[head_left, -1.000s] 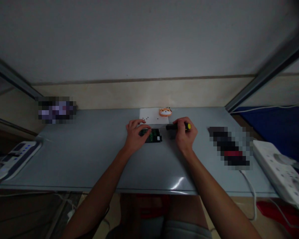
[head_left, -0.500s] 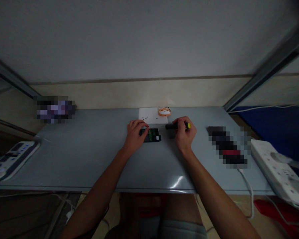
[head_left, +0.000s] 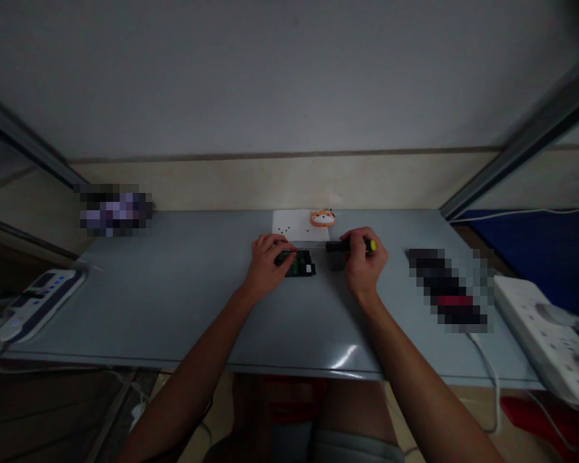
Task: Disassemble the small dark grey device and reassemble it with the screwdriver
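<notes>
A small green circuit board in a black casing [head_left: 305, 265] lies flat on the grey table. My left hand [head_left: 269, 265] covers its left end, thumb and fingertips drawn together at the upper edge. Whatever those fingertips pinch is too small to make out. In my right hand [head_left: 364, 260] is a screwdriver [head_left: 338, 246] with a black and yellow handle, held nearly level. Its thin shaft points left over the board's top edge and reaches my left fingertips. Just behind the board is a white sheet [head_left: 296, 225] with several tiny dark screws on it.
An orange animal-face case [head_left: 323, 218] sits on the sheet's right side. Power strips stand at the left [head_left: 41, 305] and right [head_left: 547, 334] ends of the table [head_left: 174, 289]. A blurred-out dark object with a white cable [head_left: 487, 366] lies to the right.
The whole view has shifted slightly, so things appear a little farther right. Both hands stay almost in place at the board, and more of the screwdriver's shaft shows.
</notes>
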A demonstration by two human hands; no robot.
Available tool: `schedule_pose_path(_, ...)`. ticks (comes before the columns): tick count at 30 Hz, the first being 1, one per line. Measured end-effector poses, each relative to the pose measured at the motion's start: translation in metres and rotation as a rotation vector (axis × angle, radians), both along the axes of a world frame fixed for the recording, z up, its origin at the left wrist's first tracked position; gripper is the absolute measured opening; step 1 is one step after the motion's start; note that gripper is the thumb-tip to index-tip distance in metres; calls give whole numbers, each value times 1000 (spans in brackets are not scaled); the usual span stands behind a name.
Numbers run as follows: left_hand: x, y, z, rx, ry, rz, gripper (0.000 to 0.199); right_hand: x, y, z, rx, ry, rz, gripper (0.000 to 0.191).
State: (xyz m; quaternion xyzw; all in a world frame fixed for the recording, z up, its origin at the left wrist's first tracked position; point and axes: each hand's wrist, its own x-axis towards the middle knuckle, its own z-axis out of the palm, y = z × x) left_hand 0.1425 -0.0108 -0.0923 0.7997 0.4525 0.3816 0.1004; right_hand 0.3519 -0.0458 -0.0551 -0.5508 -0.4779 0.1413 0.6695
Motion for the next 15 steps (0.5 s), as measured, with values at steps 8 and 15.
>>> schedule_pose_path(8,0,1,0,48,-41,-21,7,-1,-1,4,23,12,-1,34)
schedule_pose_path(15,0,2,-4,118,-91,-41,5,-1,0,4,43,21,25,32)
